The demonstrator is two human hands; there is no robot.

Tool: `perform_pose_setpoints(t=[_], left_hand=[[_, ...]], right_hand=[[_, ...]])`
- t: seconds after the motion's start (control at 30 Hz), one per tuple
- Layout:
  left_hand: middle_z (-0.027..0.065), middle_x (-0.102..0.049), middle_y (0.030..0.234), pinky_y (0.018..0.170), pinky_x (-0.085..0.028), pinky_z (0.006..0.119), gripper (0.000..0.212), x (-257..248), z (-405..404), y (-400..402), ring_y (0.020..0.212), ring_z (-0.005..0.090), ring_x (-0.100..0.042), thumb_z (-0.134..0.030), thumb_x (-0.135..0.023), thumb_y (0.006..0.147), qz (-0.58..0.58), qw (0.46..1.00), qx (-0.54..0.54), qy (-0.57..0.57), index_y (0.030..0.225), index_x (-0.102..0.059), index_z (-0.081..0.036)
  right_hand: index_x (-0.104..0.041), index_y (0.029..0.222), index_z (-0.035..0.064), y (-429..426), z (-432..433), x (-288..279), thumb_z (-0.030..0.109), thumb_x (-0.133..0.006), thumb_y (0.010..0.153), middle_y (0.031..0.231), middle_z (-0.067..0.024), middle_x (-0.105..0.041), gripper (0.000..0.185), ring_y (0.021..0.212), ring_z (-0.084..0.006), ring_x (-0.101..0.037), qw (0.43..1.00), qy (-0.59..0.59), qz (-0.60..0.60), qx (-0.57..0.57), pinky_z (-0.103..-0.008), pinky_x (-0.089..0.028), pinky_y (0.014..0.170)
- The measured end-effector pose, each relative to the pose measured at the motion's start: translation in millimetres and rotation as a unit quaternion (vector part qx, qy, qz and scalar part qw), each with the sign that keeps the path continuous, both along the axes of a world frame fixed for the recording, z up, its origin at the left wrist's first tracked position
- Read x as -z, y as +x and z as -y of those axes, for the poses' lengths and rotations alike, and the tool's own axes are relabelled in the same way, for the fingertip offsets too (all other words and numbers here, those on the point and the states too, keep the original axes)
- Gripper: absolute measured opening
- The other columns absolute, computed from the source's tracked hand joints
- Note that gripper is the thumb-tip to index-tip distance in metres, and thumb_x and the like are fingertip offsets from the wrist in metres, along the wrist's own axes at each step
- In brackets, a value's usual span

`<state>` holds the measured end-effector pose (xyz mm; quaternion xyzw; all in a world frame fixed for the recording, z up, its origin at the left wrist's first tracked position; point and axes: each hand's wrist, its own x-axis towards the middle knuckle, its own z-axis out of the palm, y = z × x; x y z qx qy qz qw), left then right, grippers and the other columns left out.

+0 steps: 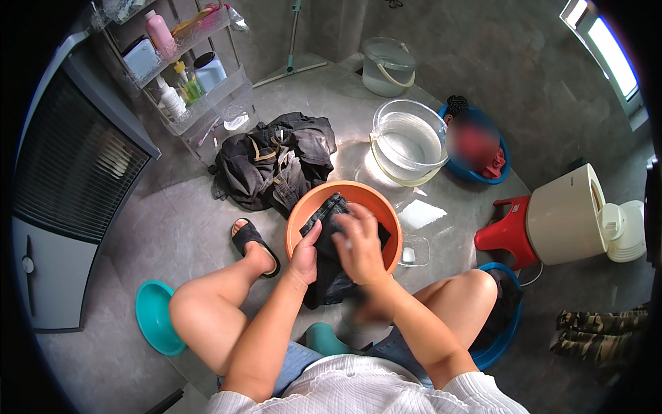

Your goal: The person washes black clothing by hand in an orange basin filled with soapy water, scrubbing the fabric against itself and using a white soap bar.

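Note:
An orange basin (pixel 395 217) sits on the floor between my knees. A dark garment (pixel 328 279), black and faded denim-like, lies partly in it and hangs over the near rim. My left hand (pixel 304 257) grips the garment's left side, thumb raised. Over the cloth is my right hand (pixel 359 246), blurred by motion, with its fingers curved and apart. A small white spot shows between those fingers; I cannot tell what it is. To the basin's right, a clear plastic dish (pixel 421 251) holds a white block (pixel 408 254).
Dark clothes (pixel 279 160) are heaped beyond the basin. Clear buckets (pixel 408 139) stand behind it, near a blue tub (pixel 504 176) with red cloth. A red stool (pixel 504 233) supports a beige appliance (pixel 563 217). Another blue tub (pixel 509 352) and a teal basin (pixel 155 315) flank my legs.

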<state>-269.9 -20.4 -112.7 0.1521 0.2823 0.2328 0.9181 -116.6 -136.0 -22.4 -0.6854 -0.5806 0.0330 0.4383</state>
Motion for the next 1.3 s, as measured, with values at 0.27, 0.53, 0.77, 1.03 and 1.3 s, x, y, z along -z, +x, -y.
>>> perform_pose_setpoints(t=[0.27, 0.53, 0.77, 1.03, 1.3], left_hand=[[0.0104, -0.072, 0.199, 0.152, -0.058, 0.054, 0.090, 7, -5, -4, 0.179, 0.0308, -0.073, -0.080, -0.049, 0.143, 0.097, 0.995, -0.012, -0.032, 0.205, -0.057, -0.016], [0.0124, -0.073, 0.199, 0.156, -0.054, 0.053, 0.088, 28, 19, -28, 0.183, 0.0310, -0.070, -0.081, -0.049, 0.143, 0.163, 0.983, -0.079, -0.035, 0.198, -0.064, -0.014], [0.0180, -0.070, 0.203, 0.159, -0.050, 0.063, 0.124, -5, 48, -7, 0.185, 0.0395, -0.069, -0.106, -0.051, 0.127, 0.126, 0.987, 0.018, -0.100, 0.202, -0.060, -0.009], [0.0172, -0.078, 0.190, 0.151, -0.058, 0.055, 0.121, 25, 25, -20, 0.177, 0.0317, -0.074, -0.110, -0.055, 0.124, -0.046, 0.992, -0.100, -0.058, 0.193, -0.067, -0.011], [0.0225, -0.081, 0.188, 0.150, -0.061, 0.063, 0.107, -31, -3, 5, 0.171, 0.0399, -0.081, -0.092, -0.056, 0.134, 0.165, 0.983, 0.019, -0.073, 0.191, -0.070, -0.002]], right_hand=[[-0.093, 0.155, 0.0071, -8, -57, 69, 0.030, -0.080, 0.128, 0.180, -0.0239, -0.083, 0.039, 0.181, -0.0496, -0.068, 0.993, -0.078, 0.083, -0.012, -0.0733, -0.044, 0.156], [-0.083, 0.168, -0.0014, -40, -22, 55, 0.025, -0.084, 0.123, 0.172, -0.0266, -0.087, 0.053, 0.172, -0.0533, -0.075, 0.984, -0.066, 0.027, -0.165, -0.0695, -0.051, 0.155], [-0.095, 0.153, 0.0018, 38, -55, 82, 0.022, -0.074, 0.132, 0.165, -0.0259, -0.092, 0.036, 0.158, -0.0528, -0.085, 0.981, -0.184, -0.061, -0.007, -0.0687, -0.063, 0.143], [-0.096, 0.141, 0.0018, -31, -47, 60, 0.021, -0.079, 0.122, 0.152, -0.0228, -0.094, 0.032, 0.150, -0.0499, -0.086, 0.975, -0.169, 0.006, -0.145, -0.0613, -0.064, 0.141], [-0.097, 0.142, -0.0014, 92, -30, 130, 0.049, -0.074, 0.138, 0.132, -0.0187, -0.099, 0.056, 0.120, -0.0349, -0.096, 0.878, -0.253, -0.401, 0.062, -0.0504, -0.073, 0.114]])
